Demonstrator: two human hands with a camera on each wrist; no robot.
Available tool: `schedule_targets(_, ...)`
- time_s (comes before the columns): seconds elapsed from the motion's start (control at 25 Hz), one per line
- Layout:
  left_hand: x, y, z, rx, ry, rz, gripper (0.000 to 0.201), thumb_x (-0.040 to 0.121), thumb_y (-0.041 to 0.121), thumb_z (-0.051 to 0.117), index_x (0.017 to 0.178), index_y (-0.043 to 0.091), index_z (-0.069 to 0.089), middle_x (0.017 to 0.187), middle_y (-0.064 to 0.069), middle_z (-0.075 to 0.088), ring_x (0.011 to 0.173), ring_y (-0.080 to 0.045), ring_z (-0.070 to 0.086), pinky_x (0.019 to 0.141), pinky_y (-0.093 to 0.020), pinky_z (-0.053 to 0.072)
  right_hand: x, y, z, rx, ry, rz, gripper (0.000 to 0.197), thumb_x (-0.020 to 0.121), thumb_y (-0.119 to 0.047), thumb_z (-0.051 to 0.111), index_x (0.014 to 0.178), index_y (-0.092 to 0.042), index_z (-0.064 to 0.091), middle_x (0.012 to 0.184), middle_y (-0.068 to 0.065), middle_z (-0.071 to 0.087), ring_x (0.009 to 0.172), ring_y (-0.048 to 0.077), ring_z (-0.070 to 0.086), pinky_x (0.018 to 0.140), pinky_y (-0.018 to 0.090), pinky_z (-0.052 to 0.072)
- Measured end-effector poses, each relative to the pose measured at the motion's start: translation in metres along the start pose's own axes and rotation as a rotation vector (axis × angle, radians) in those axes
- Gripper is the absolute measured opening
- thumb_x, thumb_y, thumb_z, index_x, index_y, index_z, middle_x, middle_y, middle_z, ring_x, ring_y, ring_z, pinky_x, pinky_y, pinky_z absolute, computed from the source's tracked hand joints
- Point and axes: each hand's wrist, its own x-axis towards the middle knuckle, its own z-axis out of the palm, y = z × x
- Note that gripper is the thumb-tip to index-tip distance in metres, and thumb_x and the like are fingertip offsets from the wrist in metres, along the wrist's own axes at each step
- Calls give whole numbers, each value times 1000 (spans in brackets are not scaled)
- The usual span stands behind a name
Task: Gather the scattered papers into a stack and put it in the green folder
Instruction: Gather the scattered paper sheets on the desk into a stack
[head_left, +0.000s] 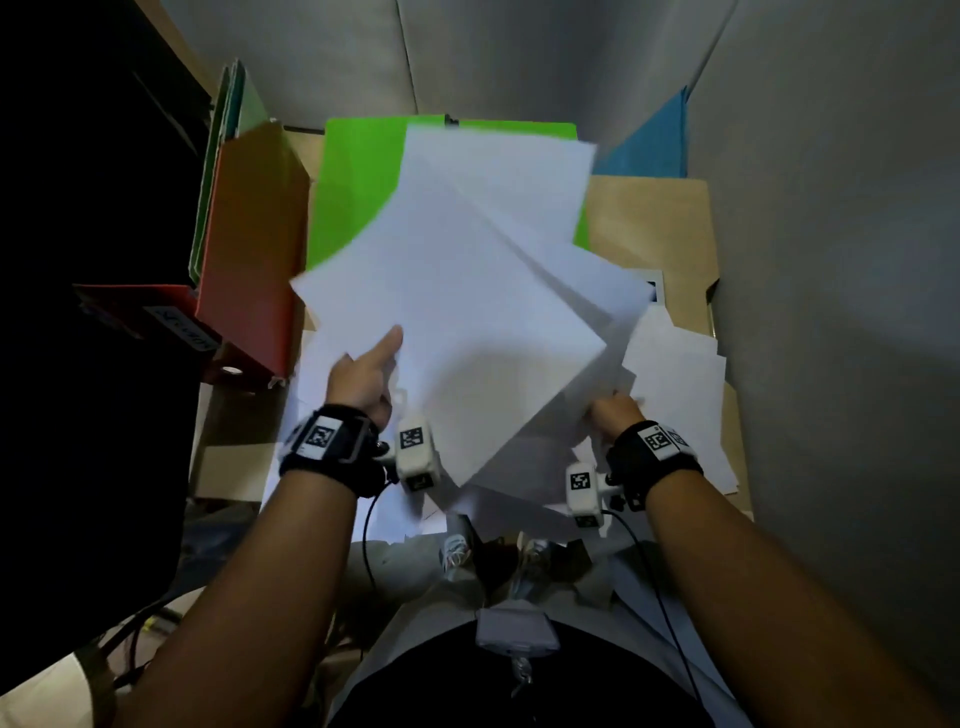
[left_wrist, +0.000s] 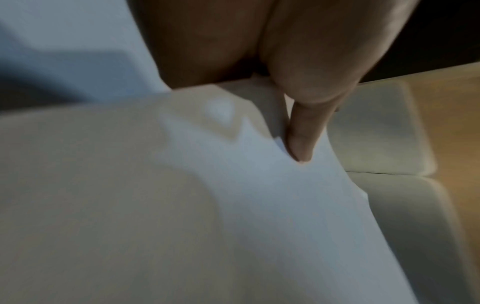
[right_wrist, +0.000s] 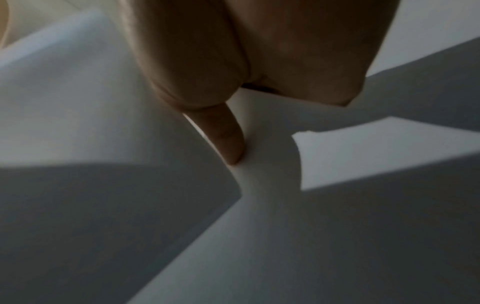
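Both hands hold a fanned bundle of white papers (head_left: 457, 312) raised above the desk (head_left: 670, 228): the left hand (head_left: 363, 379) pinches its left edge, thumb on top, and the right hand (head_left: 615, 413) grips the right corner. The bundle hides much of the green folder (head_left: 358, 187) lying behind it. More loose sheets (head_left: 675, 384) lie at right, an orange binder (head_left: 254, 244) stands at left, and a blue folder (head_left: 649, 145) leans at the back right.

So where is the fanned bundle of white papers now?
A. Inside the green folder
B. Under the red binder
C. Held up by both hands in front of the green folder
C: the left hand and right hand hold the fanned papers up, partly covering the green folder.
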Motion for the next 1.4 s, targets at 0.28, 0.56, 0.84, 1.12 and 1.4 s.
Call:
schedule_targets(0.28, -1, -77, -27, 518, 242, -75, 54, 87, 18, 73, 132, -5, 53, 112, -6, 57, 113, -32, 59, 84, -35, 44, 5, 1, 9, -126, 8, 66, 32, 95, -6, 49, 125, 5, 57, 129, 22, 59, 119, 36, 56, 85, 31, 49)
schedule_targets(0.56, 8, -68, -41, 895, 94, 82, 33, 86, 15, 69, 117, 4, 65, 106, -13, 67, 98, -33, 64, 82, -37, 52, 17, 4, -5, -189, -24, 118, 43, 93, -16, 60, 132, -2, 53, 139, 15, 53, 127, 32, 52, 86, 23, 50)
schedule_targets(0.84, 25, -18, -30, 1192, -167, 195, 12, 83, 22, 71, 84, 11, 70, 88, -13, 71, 83, -30, 67, 75, -39, 54, 22, 15, -6, 154, -101, 82, 103, 55, -66, 74, 135, -8, 50, 133, 9, 58, 117, 35, 58, 89, 46, 52)
schedule_targets(1.12, 35, -34, -16, 923, 86, 201, 19, 80, 18, 75, 96, 9, 71, 91, -8, 68, 88, -28, 65, 75, -32, 51, 23, 20, 9, 304, 48, 72, 78, 82, -31, 72, 143, -1, 34, 133, 9, 53, 121, 37, 52, 103, 50, 42)
schedule_targets(1.4, 23, -98, -27, 526, 206, -230, 55, 62, 24, 88, 108, 1, 68, 99, -16, 73, 79, -30, 68, 70, -35, 58, 27, 29, 15, 515, 179, 180, 82, 81, -36, 69, 145, -2, 31, 138, 8, 48, 123, 32, 49, 105, 39, 41)
